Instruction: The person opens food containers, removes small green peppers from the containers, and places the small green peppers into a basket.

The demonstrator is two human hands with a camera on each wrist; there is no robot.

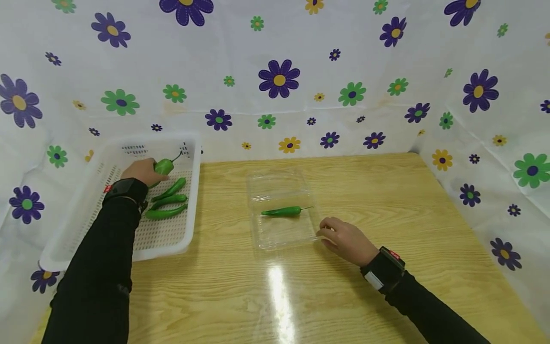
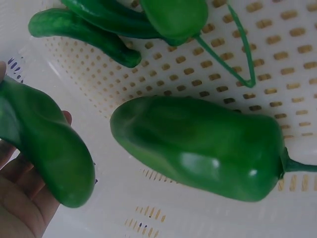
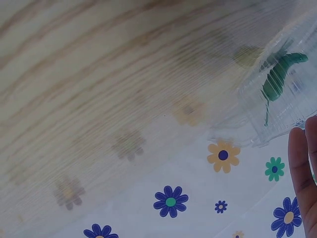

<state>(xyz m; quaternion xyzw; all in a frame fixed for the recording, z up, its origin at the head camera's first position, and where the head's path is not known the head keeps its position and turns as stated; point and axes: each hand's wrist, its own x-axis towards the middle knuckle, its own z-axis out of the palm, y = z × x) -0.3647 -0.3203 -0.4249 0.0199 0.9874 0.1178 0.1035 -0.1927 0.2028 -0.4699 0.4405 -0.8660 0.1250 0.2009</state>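
Observation:
Inside the white basket, my left hand (image 1: 139, 173) grips a green pepper (image 1: 163, 166), its thin stem pointing away from the wrist. In the left wrist view the rounded end of the held pepper (image 2: 54, 148) sticks out past the fingers. A large green pepper (image 2: 198, 148) and several slimmer ones lie on the basket floor. My right hand (image 1: 345, 240) is at the right front corner of a clear plastic clamshell box (image 1: 279, 236), fingertips right at its rim. One green pepper (image 1: 283, 211) lies in that box, its stem to the right.
The white perforated basket (image 1: 195, 191) stands at the left of the wooden table (image 1: 223, 296). The box's clear lid (image 1: 277, 184) lies folded back toward the wall. Flower-printed cloth (image 1: 240, 57) borders the table at the back and both sides.

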